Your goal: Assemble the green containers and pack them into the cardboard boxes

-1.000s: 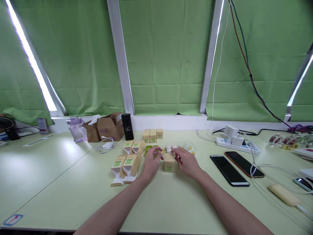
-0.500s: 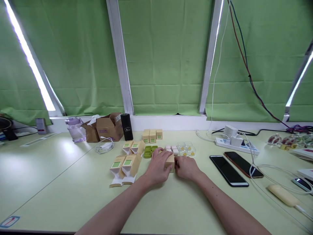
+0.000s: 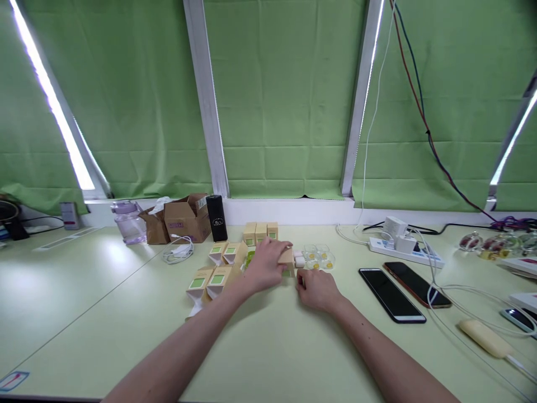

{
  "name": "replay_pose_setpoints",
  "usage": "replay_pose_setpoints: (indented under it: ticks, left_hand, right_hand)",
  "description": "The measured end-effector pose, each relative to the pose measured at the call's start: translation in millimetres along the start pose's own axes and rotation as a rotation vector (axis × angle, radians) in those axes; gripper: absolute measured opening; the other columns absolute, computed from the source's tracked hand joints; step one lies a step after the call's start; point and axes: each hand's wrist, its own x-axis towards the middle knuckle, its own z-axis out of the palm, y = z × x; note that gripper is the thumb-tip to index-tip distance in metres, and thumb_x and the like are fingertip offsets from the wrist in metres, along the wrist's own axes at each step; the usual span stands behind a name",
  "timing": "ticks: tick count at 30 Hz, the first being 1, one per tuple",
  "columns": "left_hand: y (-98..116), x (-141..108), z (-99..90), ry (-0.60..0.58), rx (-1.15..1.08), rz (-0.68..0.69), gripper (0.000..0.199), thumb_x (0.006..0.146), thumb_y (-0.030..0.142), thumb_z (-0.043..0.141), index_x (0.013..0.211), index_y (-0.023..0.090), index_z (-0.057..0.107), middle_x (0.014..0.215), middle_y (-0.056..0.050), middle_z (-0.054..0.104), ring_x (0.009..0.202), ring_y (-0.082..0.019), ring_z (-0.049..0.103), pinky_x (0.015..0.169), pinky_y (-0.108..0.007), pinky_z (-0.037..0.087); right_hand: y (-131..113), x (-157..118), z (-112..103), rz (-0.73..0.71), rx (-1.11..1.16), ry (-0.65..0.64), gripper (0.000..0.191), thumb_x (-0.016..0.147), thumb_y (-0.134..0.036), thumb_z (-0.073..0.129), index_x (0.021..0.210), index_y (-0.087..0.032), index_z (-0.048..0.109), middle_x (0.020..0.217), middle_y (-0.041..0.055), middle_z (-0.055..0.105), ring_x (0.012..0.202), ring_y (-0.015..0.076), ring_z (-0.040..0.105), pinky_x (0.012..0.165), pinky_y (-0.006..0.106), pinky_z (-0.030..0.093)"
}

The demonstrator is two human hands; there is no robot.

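Just in front of the row of three small boxes [image 3: 260, 232], your left hand [image 3: 263, 267] has a small tan carton [image 3: 287, 260] in its grip, fingers wrapped over the top and the carton tilted, its green label barely showing below your fingers. Your right hand [image 3: 318, 289] rests on the table [image 3: 268, 347] just right of that carton, fingers curled toward it; whether it pinches anything you cannot tell from this view.

Keep the left grip on the carton's upper edges, not its thin side panels, which will likely dent if squeezed. Steady the lower end with the right fingertips so it does not swing.

Mind the crowding: the white pieces [image 3: 299, 259] and clear cases [image 3: 319, 257] lie just right of the carton, the green lids [image 3: 250, 257] just left and partly hidden by your hand, and the open cartons [image 3: 215, 278] lie further left of it. Well to the right of the carton lie two phones [image 3: 403, 293]. The widest bare stretch of table lies on the near side of the carton, toward you.
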Motion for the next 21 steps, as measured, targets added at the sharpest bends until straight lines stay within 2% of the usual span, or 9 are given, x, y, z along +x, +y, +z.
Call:
replay_pose_setpoints:
  ticks: [4,8,13,21]
  left_hand:
    - [-20,41,-14.3,0.038,0.115,-0.014,0.057,0.082,0.02,0.069,0.138,0.024,0.057,0.135,-0.006,0.067,0.122,-0.03,0.051,0.105,-0.042,0.044]
    - [-41,78,-13.5,-0.021,0.312,-0.104,0.055,0.084,0.022,0.065,0.138,0.023,0.057,0.133,-0.006,0.069,0.121,-0.031,0.052,0.1,-0.041,0.045]
    - [-61,100,6.7,-0.07,0.384,-0.164,0.056,0.08,0.016,0.064,0.135,0.023,0.058,0.127,-0.009,0.071,0.12,-0.034,0.054,0.097,-0.042,0.045]
    - [-76,109,44.3,-0.129,0.487,-0.188,0.053,0.075,0.014,0.066,0.127,0.02,0.061,0.119,-0.012,0.072,0.12,-0.033,0.054,0.103,-0.045,0.04]
  right_hand:
    - [0,0,1,0.004,0.002,-0.005,0.016,0.093,-0.028,0.055,0.099,-0.023,0.068,0.099,0.0093,0.078,0.091,0.028,0.073,0.07,0.031,0.042]
    - [0,0,0,0.006,0.019,-0.017,0.015,0.092,-0.029,0.056,0.1,-0.022,0.067,0.099,0.0088,0.078,0.091,0.027,0.072,0.07,0.031,0.042]
    - [0,1,1,0.004,0.018,-0.019,0.015,0.092,-0.03,0.056,0.101,-0.023,0.067,0.099,0.0086,0.078,0.091,0.027,0.073,0.07,0.031,0.041]
    - [1,0,1,-0.012,0.019,0.004,0.013,0.091,-0.031,0.057,0.096,-0.023,0.066,0.095,0.0074,0.078,0.089,0.0275,0.073,0.067,0.031,0.039]
